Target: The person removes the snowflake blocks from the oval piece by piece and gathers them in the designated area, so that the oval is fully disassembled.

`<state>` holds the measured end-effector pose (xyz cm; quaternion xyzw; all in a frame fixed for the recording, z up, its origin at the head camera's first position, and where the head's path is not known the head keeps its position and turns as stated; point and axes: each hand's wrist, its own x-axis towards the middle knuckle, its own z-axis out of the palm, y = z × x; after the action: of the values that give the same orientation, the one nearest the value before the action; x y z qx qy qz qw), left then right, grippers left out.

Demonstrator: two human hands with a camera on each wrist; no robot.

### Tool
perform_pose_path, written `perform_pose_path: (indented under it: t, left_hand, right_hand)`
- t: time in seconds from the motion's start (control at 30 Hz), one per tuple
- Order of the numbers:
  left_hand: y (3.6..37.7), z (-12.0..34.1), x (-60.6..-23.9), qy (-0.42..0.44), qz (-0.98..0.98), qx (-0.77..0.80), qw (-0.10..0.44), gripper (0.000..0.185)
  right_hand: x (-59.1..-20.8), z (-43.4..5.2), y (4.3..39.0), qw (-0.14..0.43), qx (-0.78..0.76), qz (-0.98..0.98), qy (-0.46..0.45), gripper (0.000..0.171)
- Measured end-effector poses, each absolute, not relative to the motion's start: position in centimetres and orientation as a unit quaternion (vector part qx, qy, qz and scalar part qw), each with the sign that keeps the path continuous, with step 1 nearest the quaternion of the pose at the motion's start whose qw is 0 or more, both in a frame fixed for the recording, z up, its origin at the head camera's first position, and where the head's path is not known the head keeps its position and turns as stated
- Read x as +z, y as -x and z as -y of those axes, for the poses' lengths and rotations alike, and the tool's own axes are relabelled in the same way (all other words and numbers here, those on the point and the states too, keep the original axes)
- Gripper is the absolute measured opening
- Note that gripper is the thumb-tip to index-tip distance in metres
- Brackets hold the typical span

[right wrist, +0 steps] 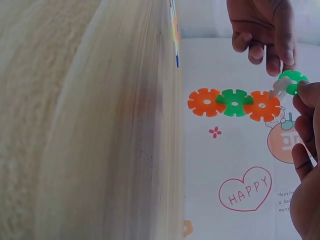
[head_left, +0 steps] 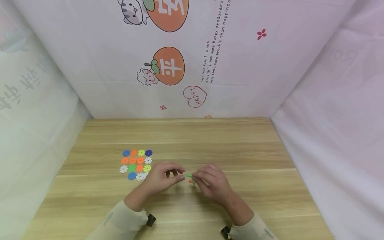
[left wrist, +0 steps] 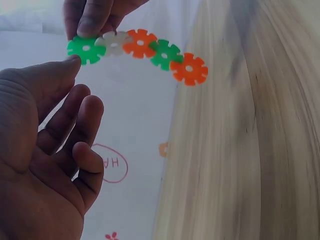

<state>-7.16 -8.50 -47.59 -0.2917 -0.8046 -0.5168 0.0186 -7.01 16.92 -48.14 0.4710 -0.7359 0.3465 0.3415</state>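
My right hand (head_left: 214, 182) pinches a chain of interlocking snowflake discs (left wrist: 140, 44) by its end, thumb and fingertips on the green end disc (left wrist: 80, 49). From there the chain runs through a white disc (left wrist: 114, 45), an orange one, a second green one (right wrist: 234, 103) and an orange disc (right wrist: 204, 103) at the far end. To the left is my left hand (head_left: 163, 176), its thumb and fingers spread apart with nothing between them. In the left wrist view its thumb tip overlaps the edge of the green end disc.
Loose snowflake discs (head_left: 132, 160) in blue, orange, yellow, white and green lie in rows on the wooden table (head_left: 228, 140), beyond my left forearm. White printed cloth (head_left: 240, 66) hangs behind the table and at both sides.
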Motion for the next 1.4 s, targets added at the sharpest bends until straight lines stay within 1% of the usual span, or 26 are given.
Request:
perform_pose_path:
  t: [0.27,0.43,0.6,0.67,0.83,0.9,0.97,1.03,1.17,1.4]
  left_hand:
    - [7.04,7.59,-47.50,0.302,0.797,-0.523,0.023,0.011]
    - [7.02,7.47,-47.51,0.304,0.795,-0.524,0.037,0.009]
    - [6.84,7.59,-47.37,0.288,0.797,-0.530,0.040,0.009]
    - [6.75,7.68,-47.30,0.278,0.798,-0.534,0.036,0.009]
    - [6.53,7.82,-47.05,0.266,0.790,-0.553,0.024,0.010]
    - [6.49,7.84,-47.04,0.267,0.784,-0.560,0.022,0.012]
    - [6.47,7.86,-47.06,0.268,0.779,-0.566,0.024,0.013]
    - [6.48,7.90,-47.14,0.269,0.778,-0.568,0.028,0.014]
    - [6.49,7.99,-47.25,0.275,0.775,-0.568,0.037,0.015]
    - [6.54,8.20,-47.51,0.291,0.773,-0.561,0.063,0.015]
  right_hand:
    - [-48.11,-16.68,7.10,0.350,0.345,0.728,-0.478,0.010]
    - [-48.20,-16.60,7.12,0.352,0.353,0.731,-0.467,0.010]
    - [-48.27,-16.72,7.00,0.332,0.360,0.746,-0.451,0.018]
    - [-48.31,-16.77,6.92,0.319,0.361,0.756,-0.444,0.024]
    - [-48.59,-16.83,6.69,0.276,0.361,0.784,-0.422,0.050]
    - [-48.69,-16.85,6.58,0.262,0.359,0.793,-0.417,0.054]
    - [-48.75,-16.82,6.52,0.252,0.358,0.799,-0.413,0.052]
    - [-48.78,-16.77,6.50,0.250,0.357,0.799,-0.414,0.046]
    - [-48.77,-16.61,6.50,0.265,0.361,0.790,-0.419,0.035]
    - [-48.54,-16.37,6.52,0.300,0.366,0.768,-0.431,0.034]
